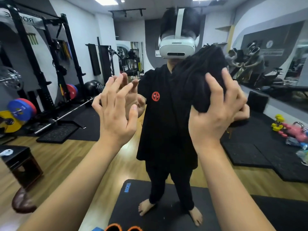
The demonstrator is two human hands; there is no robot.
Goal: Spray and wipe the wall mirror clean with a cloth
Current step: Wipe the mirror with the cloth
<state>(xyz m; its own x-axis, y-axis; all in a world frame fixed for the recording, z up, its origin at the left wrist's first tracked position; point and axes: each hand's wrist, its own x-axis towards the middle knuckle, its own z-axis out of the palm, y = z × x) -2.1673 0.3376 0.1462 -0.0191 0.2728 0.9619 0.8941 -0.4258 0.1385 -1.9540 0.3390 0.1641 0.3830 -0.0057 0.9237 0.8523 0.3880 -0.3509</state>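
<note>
Against the wall mirror (50, 155), filling nearly the whole view: two bare hands raised to the glass.

Left hand (115, 110): fingers (116, 90) straight and spread apart, holding nothing, tips at the glass and meeting their own reflection.

Right hand (215, 114): fingers curled and clamped on a bunched black cloth (200, 75), which is pressed to the mirror at upper right of centre, level with the reflected shoulder.

Reflected in the glass: a person in black clothes and a white headset (176, 47), barefoot on a dark floor mat (166, 214).

Reflected background: black squat rack (41, 64) at left, coloured weight plates (20, 112) low beside it, barbell (71, 110) lying on the floor, yellow dumbbell (277, 124) at right, wooden floor (66, 164).
</note>
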